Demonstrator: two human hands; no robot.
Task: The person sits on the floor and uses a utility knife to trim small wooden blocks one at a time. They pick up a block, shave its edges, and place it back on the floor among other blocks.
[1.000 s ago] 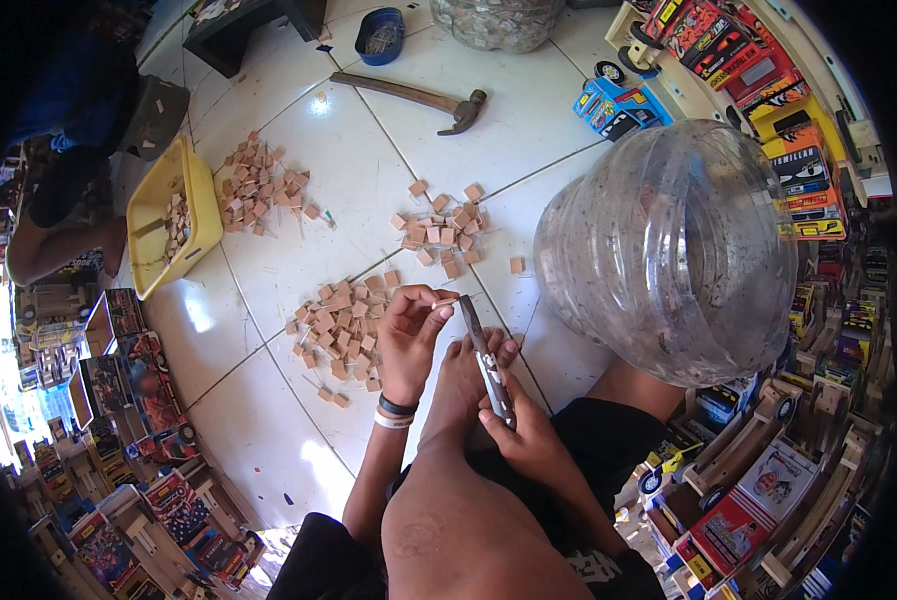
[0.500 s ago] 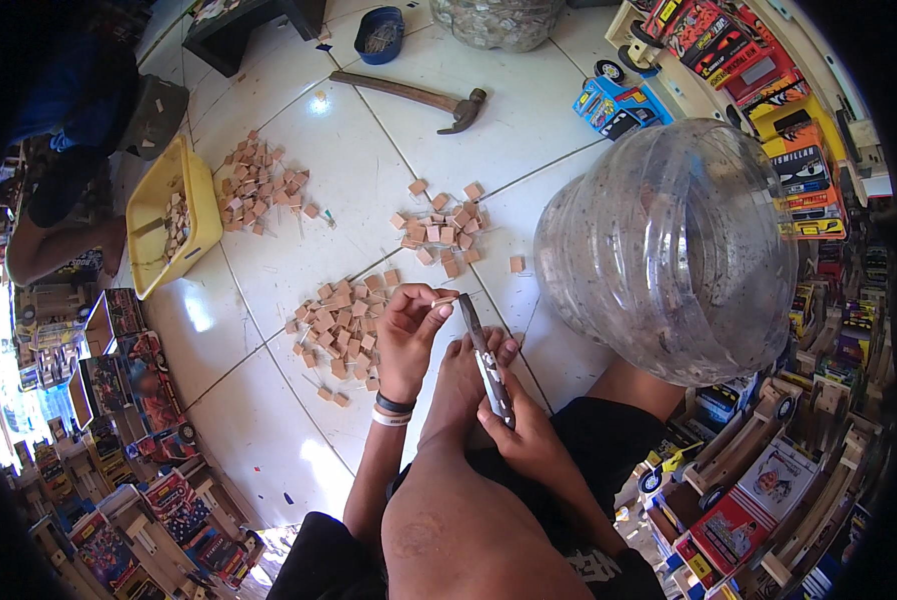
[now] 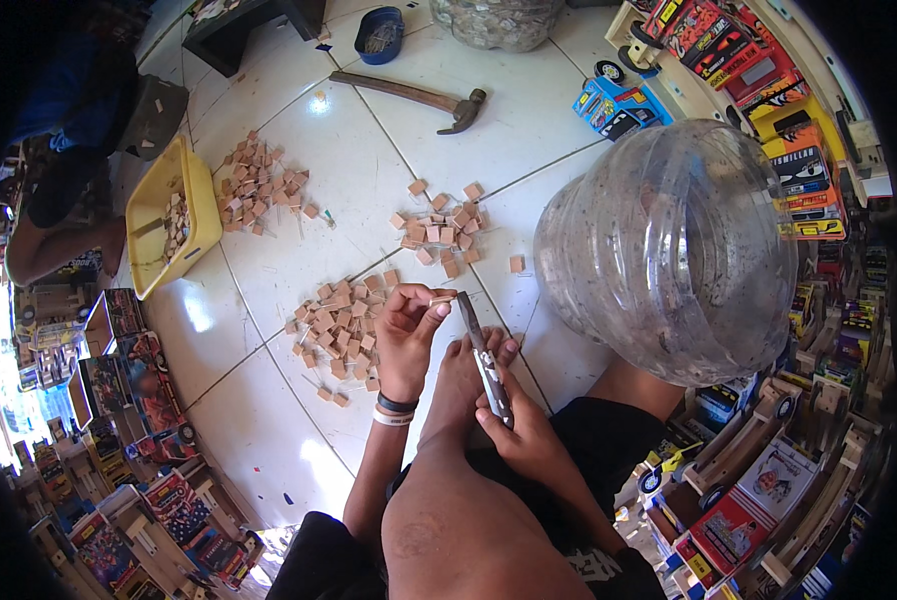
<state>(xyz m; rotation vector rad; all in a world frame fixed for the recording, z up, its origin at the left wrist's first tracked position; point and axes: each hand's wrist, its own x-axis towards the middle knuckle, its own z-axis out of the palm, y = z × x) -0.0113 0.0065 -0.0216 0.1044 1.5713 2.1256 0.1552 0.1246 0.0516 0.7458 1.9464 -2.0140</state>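
Between the thumb and fingers of my left hand [image 3: 409, 335] is a small wooden block [image 3: 443, 301], mostly covered by the fingertips. My right hand [image 3: 522, 432] is wrapped round the lower end of a flat dark metal bar [image 3: 484, 358] with white paint spots. The bar slants up toward my left hand, and its upper tip meets or nearly meets the block. Just left of my left hand lies a pile of small wooden blocks [image 3: 337, 330], several with thin nails or pins sticking out. Another pile of blocks [image 3: 447, 235] sits farther off, ahead of my hands.
A large clear plastic container [image 3: 669, 250] stands at right. A hammer [image 3: 409, 95] and blue tub of nails [image 3: 380, 36] lie at the back. A yellow basin [image 3: 209, 205] and third block pile [image 3: 254, 185] are left, near another person's leg [image 3: 44, 245]. Toy trucks [image 3: 759, 500] crowd both sides.
The bar's upper tip has shifted very slightly up and left, toward the block. Both hands keep their holds and are otherwise nearly still.
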